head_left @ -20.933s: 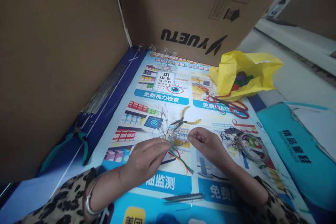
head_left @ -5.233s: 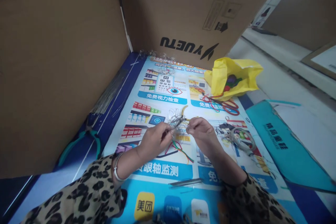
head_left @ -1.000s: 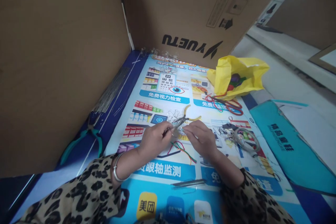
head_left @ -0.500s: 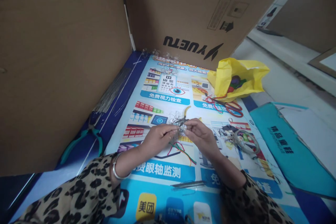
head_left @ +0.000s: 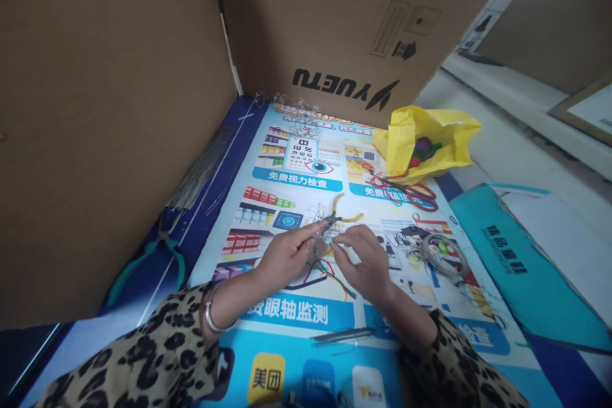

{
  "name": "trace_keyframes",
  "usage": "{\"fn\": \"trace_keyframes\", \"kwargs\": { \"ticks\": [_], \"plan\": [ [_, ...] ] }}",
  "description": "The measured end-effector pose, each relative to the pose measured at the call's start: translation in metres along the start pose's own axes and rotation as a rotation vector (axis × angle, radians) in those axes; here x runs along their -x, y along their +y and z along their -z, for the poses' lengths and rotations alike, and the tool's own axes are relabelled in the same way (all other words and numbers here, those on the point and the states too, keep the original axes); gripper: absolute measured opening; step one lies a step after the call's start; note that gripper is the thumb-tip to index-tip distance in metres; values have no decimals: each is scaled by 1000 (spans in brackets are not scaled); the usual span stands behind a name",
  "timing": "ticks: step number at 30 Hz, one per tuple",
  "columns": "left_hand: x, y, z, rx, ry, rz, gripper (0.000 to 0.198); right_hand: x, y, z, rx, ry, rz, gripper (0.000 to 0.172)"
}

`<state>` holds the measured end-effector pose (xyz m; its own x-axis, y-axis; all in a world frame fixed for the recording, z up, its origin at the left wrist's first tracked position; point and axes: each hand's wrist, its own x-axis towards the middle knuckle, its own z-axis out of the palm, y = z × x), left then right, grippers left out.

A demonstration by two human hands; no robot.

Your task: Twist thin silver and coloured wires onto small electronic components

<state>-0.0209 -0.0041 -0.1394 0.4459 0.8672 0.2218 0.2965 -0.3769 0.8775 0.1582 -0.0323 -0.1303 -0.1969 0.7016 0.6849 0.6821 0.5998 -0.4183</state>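
In the middle of the printed sheet, my left hand (head_left: 287, 256) is closed on thin wire, fingertips pressed together beside a tangle of silvery wire (head_left: 315, 211). My right hand (head_left: 366, 262) faces it from the right, thumb and forefinger pinched on the wire; the exact piece is too fine to make out. Just beyond my fingers lie small pliers with yellow handles (head_left: 338, 205), jaws among the wire. Below the hands, red, green and yellow cords (head_left: 335, 279) lie on the sheet.
Cardboard walls (head_left: 335, 25) stand at the left and back. Teal-handled pliers (head_left: 162, 248) and straight wires (head_left: 198, 172) lie left. To the right are a yellow bag (head_left: 430, 140), red-handled scissors (head_left: 423, 196), a coil of wire (head_left: 447, 255) and a teal cardboard piece (head_left: 497, 248).
My right hand has shifted down a little, its fingers drawn away from the pliers, whose yellow handles now show more. My left fingers have straightened slightly along the wire.
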Motion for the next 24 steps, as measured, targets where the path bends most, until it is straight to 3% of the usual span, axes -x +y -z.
{"fn": "trace_keyframes", "kwargs": {
  "ticks": [5, 12, 20, 24],
  "plan": [
    [1, 2, 1, -47, 10, 2, 39, 9, 4, 6, 158, -71, 201, 10],
    [2, 5, 2, -64, -2, -28, 39, 2, -1, 9, 417, -328, 241, 19],
    [2, 1, 1, -143, 12, -50, 40, 2, -2, 14, 557, -395, 269, 25],
    [3, -1, 0, -188, 30, -55, 38, 10, 2, 15, 570, -350, 261, 34]
  ]
}}
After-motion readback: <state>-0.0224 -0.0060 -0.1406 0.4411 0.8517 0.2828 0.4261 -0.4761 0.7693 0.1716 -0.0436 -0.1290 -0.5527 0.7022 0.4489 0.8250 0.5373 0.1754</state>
